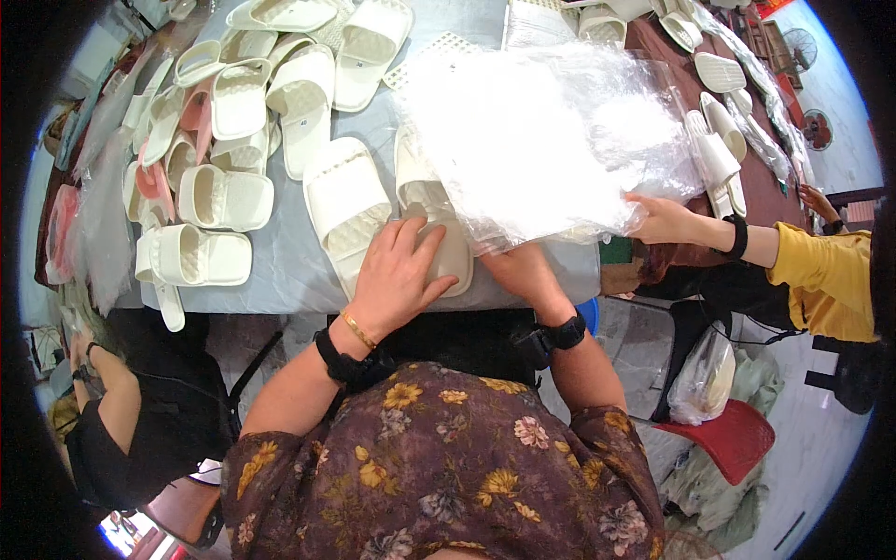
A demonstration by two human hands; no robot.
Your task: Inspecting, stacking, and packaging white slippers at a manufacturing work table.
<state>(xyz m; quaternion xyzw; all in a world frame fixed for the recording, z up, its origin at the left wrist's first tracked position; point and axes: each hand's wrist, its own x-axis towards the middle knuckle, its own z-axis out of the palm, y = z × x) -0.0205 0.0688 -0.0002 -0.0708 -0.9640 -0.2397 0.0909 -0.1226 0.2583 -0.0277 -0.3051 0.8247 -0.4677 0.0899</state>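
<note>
My left hand (397, 275) lies flat on a cream slide slipper (446, 245) at the near edge of the table, fingers spread over it. My right hand (521, 269) grips the lower edge of a large clear plastic bag (541, 140) that covers the middle of the table. A second cream slipper (343, 207) lies just left of the one under my left hand. Another person's hand (661, 219), coming from a yellow sleeve on the right, holds the bag's right edge.
Several cream and pink slippers (224, 121) are piled on the left of the grey-covered table (289, 271), more at the far right (719, 149). A person in black sits at lower left. A red stool (728, 434) and a bag stand on the floor at right.
</note>
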